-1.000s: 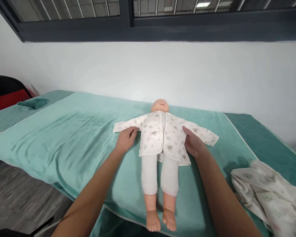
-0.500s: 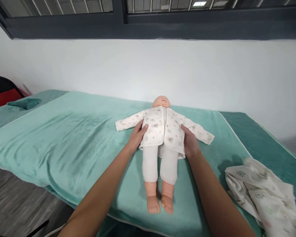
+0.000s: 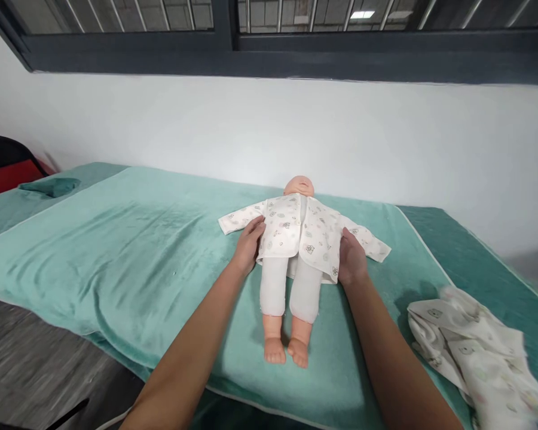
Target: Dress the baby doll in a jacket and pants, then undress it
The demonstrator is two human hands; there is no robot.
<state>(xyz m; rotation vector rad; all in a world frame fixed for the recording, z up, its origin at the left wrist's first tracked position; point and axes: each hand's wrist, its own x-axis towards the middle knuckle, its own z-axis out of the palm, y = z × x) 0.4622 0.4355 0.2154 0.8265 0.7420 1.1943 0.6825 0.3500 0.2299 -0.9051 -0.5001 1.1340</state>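
A baby doll [image 3: 274, 286] lies on its back on the green bed cover, head toward the wall and bare feet toward me. It wears a white printed jacket [image 3: 281, 230], closed at the neck and parted lower down, with both sleeves spread out. White padding covers its upper legs. My left hand [image 3: 250, 243] grips the doll's side below the left-hand sleeve. Against the opposite side, my right hand [image 3: 353, 258] holds the doll at the jacket's edge, thumb up. The far fingers of both hands are partly hidden.
Crumpled white printed cloth [image 3: 479, 352] lies at the bed's right front. The green bed cover [image 3: 116, 251] has wrinkles on the left. A white wall [image 3: 183, 128] and dark window frame [image 3: 130, 57] stand behind. A red and black object [image 3: 11, 170] is at far left.
The doll's feet and jacket hem have shifted slightly away from me, and its legs slant more. My thumbs have slid outward from the jacket front to its sides. The view has tilted a little.
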